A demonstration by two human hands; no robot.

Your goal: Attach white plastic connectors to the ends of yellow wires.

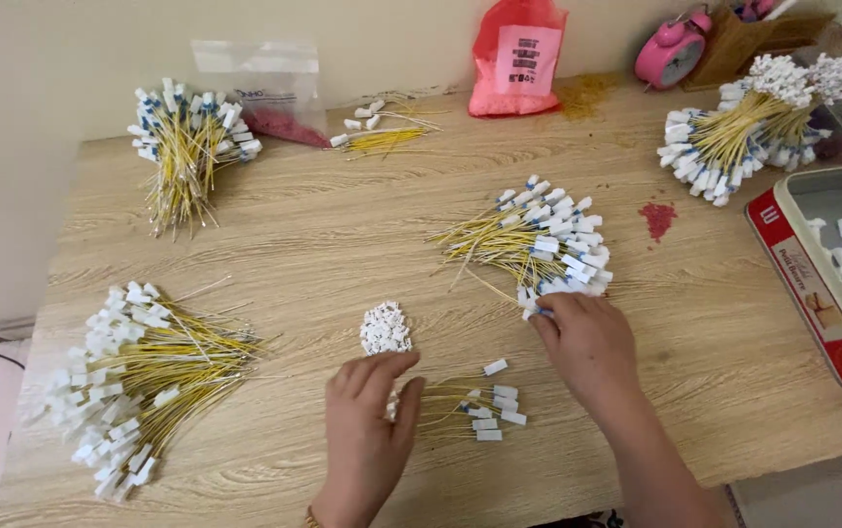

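Observation:
My left hand (367,425) rests low at the middle of the wooden table (343,225), fingers bent, just below a small heap of white plastic connectors (385,329); its fingertips sit beside a small group of yellow wires with white ends (474,403). Whether it holds anything is hidden. My right hand (587,342) reaches into the near edge of a pile of yellow wires with blue-and-white ends (543,240), fingertips pinching one wire end there.
More yellow wire bundles lie at the near left (137,376), far left (186,142), far middle (377,132) and far right (753,127). A red tin tray (812,284) holds white pieces at the right. A red bag (517,59), clear bag (264,83) and pink alarm clock (673,49) stand at the back.

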